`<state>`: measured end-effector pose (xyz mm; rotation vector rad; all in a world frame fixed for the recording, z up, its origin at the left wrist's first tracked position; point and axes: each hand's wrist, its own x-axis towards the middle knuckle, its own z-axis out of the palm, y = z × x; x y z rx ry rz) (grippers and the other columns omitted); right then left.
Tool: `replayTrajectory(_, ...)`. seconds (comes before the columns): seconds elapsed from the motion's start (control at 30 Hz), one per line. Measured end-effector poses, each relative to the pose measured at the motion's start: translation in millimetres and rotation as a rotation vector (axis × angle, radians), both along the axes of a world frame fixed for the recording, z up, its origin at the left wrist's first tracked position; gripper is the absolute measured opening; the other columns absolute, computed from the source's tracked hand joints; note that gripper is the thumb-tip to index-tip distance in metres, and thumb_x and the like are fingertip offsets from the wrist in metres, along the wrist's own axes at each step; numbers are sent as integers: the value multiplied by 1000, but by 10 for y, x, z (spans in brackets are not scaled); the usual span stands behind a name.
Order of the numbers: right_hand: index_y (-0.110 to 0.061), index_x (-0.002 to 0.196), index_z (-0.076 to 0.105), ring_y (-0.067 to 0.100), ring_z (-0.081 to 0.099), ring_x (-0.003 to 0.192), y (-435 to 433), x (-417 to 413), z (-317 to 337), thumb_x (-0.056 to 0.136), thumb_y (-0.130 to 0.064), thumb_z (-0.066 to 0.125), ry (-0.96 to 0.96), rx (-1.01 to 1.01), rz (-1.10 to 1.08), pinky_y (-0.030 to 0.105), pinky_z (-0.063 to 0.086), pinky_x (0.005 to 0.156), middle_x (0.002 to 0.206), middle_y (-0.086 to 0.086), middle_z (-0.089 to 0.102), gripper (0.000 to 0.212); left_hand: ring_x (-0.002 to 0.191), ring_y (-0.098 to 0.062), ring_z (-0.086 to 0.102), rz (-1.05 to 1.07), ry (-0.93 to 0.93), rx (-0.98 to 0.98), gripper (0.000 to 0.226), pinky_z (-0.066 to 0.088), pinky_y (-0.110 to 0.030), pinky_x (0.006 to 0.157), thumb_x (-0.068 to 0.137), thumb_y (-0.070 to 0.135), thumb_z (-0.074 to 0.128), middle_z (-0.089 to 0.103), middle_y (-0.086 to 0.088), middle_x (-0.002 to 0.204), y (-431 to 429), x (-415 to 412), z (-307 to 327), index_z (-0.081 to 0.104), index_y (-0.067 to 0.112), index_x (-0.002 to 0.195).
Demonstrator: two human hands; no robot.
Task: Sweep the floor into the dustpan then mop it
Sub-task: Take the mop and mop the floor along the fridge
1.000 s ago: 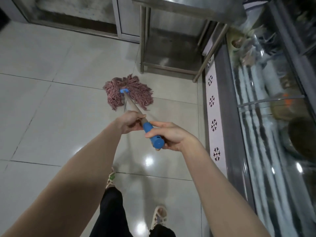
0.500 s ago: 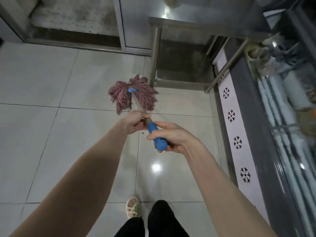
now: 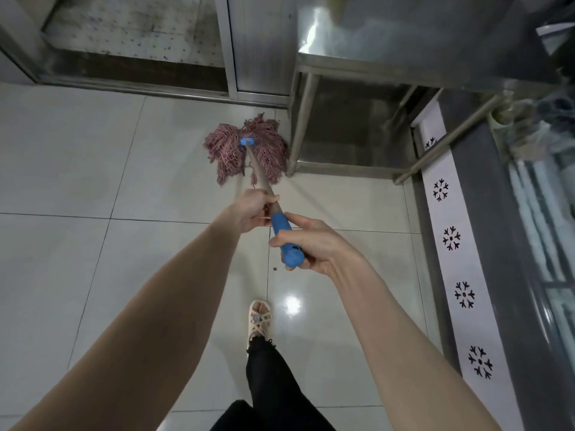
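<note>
A mop with a pink string head (image 3: pixel 230 150) lies spread on the pale tiled floor (image 3: pixel 77 157), just left of a steel table leg. Its wooden shaft (image 3: pixel 259 175) runs back toward me and ends in a blue grip (image 3: pixel 281 223). My left hand (image 3: pixel 250 209) grips the shaft just above the blue part. My right hand (image 3: pixel 306 244) holds the blue end of the handle, fingers curled round it. No dustpan or broom is in view.
A steel table (image 3: pixel 389 66) with legs and a low crossbar stands at the upper right. A display fridge with a snowflake strip (image 3: pixel 457 265) lines the right side. A metal door threshold (image 3: pixel 155 88) crosses the top. A small dark speck (image 3: pixel 274 269) lies on the floor. My foot (image 3: pixel 259 321) is below.
The mop head has slid forward and right, up to the steel table's leg. I have stepped forward, and both hands keep their grip on the handle.
</note>
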<state>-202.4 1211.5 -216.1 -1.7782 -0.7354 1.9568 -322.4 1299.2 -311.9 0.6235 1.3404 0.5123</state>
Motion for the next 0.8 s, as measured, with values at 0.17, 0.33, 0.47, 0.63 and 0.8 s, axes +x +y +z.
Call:
replayTrajectory(0.17,-24,143,40,17,54,60,742,64,11,73,-4,73,-32,-14,17,32,48,60,89,6,62,80,74,-17,55,-31,-9,-8,10,49,-30,61,95,8,50,52,-7,79,771,55,-2,53,8,86)
replayTrajectory(0.33,-22,144,39,17,54,60,1321,13,2,73,-5,73,-27,-12,-10,31,47,58,90,5,63,82,69,-16,51,-79,-36,3,11,50,-29,60,95,5,49,47,-5,74,1376,13,38,50,7,85)
replayTrajectory(0.47,-21,145,38,18,52,60,1717,-135,-25,73,-4,73,-8,-7,-64,35,45,67,90,5,60,82,71,-17,51,-65,-26,10,6,50,-30,60,95,5,49,46,-6,77,1796,-94,1,51,6,89)
replayTrajectory(0.63,-22,144,39,16,53,60,2101,-316,-68,74,-3,72,25,-27,-112,28,48,54,94,3,60,80,71,-16,50,-122,-9,13,5,50,-27,57,95,6,48,46,-5,77,2219,-252,-21,50,7,90)
replayTrajectory(0.8,-23,142,42,16,51,60,2189,-422,-99,74,-3,72,30,-30,-157,31,45,61,90,4,60,77,70,-16,53,-182,-1,20,5,52,-27,59,95,6,48,47,-5,77,2355,-370,-15,49,7,91)
